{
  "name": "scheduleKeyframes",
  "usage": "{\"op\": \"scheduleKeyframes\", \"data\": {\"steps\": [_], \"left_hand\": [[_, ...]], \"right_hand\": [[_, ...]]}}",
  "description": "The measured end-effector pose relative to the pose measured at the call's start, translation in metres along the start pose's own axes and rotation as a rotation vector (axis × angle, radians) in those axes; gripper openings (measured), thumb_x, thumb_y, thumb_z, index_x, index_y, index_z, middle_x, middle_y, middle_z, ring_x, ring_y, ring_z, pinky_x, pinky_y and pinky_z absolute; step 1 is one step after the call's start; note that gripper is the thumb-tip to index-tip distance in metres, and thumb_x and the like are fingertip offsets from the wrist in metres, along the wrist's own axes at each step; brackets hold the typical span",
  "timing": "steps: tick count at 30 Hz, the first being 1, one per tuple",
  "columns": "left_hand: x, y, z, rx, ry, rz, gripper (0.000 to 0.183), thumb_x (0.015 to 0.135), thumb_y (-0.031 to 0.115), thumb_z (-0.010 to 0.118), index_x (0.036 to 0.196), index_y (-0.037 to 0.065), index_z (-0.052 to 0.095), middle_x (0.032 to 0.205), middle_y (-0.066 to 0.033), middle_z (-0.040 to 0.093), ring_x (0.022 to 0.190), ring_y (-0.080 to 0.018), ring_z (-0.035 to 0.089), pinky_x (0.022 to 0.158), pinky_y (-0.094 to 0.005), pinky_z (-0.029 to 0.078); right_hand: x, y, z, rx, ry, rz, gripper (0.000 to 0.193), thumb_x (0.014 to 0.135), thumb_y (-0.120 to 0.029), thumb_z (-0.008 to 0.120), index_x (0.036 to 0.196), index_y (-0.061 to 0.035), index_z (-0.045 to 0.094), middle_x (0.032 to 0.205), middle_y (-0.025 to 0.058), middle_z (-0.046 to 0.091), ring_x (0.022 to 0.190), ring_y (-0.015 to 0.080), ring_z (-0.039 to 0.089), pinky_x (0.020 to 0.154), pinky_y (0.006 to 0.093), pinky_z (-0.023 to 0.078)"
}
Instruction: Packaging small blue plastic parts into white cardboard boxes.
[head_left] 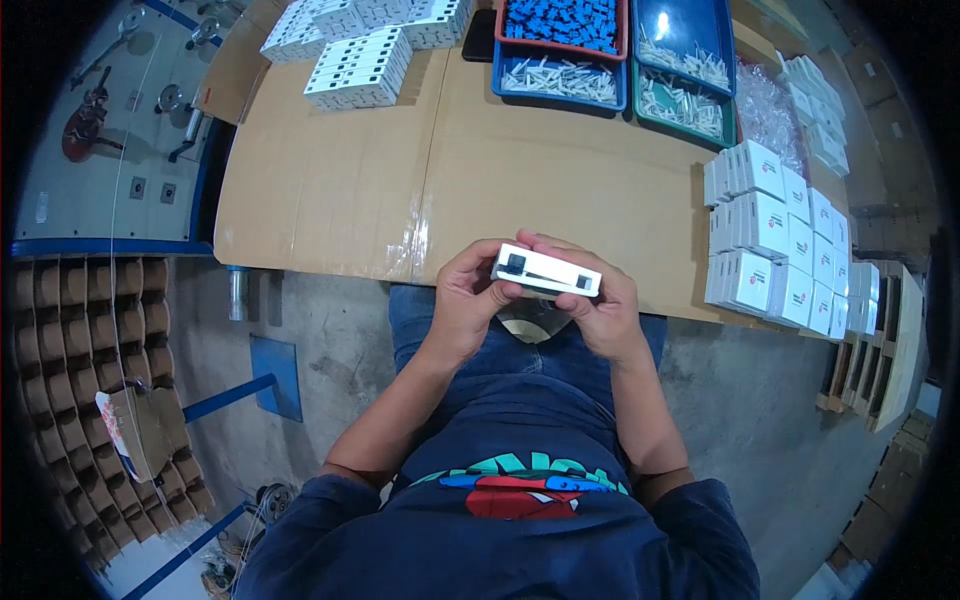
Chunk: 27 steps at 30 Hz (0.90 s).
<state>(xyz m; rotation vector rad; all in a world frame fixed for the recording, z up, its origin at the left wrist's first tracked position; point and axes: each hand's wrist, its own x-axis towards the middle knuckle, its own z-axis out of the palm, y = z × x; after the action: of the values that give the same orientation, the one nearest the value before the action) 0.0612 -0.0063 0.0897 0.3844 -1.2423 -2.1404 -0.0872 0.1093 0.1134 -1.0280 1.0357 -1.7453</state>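
Observation:
Between my two hands is a white rectangular plastic housing (pixel 540 262) with a dark piece at its left end and a small dark opening near its right end. My left hand (pixel 466 302) grips the left end, thumb on the near side. The right end is held by my right hand (pixel 612 308), its fingers over the far side and its thumb at the near edge. Both hands are closed on the housing, above my lap at the table's near edge. The housing's underside is hidden.
Stacked white pieces with dark openings (pixel 358 72) stand at the table's (pixel 330 190) far left. Beyond my hands are a red tray (pixel 560 49) of blue parts and blue (pixel 555 101) and green (pixel 690 136) trays of white pins. White boxes (pixel 765 225) are piled at the right.

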Motion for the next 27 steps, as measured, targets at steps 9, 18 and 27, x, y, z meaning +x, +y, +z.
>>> {"op": "scheduleKeyframes", "data": {"steps": [9,18,27], "left_hand": [[-0.001,-0.005,-0.003,-0.009,0.022,-0.027,0.04,0.087,0.015,0.08,0.122,0.002,0.064,0.111,-0.0029,0.07,0.103,-0.0124,0.065,0.094,-0.0281,0.052],[0.005,0.018,0.011,0.08,-0.04,0.035,0.036,0.089,0.01,0.077,0.122,0.002,0.064,0.118,-0.0077,0.067,0.111,-0.0168,0.063,0.098,-0.0309,0.05],[0.009,0.017,0.002,0.208,-0.153,0.086,0.03,0.09,0.005,0.075,0.118,0.0,0.066,0.118,-0.0098,0.066,0.112,-0.0189,0.063,0.099,-0.032,0.05]], "right_hand": [[0.0,-0.001,0.0,0.001,-0.011,0.033,0.052,0.09,-0.019,0.074,0.135,0.0029,0.059,0.144,0.0213,0.056,0.135,0.0294,0.053,0.113,0.0399,0.042],[-0.001,0.003,-0.004,-0.007,0.074,-0.07,0.045,0.088,-0.012,0.076,0.128,0.0029,0.063,0.141,0.0229,0.058,0.129,0.029,0.058,0.109,0.0397,0.047],[0.0,0.002,-0.004,-0.03,0.049,-0.039,0.041,0.087,-0.007,0.076,0.124,0.0036,0.064,0.137,0.0249,0.06,0.129,0.031,0.058,0.109,0.0404,0.046]]}}
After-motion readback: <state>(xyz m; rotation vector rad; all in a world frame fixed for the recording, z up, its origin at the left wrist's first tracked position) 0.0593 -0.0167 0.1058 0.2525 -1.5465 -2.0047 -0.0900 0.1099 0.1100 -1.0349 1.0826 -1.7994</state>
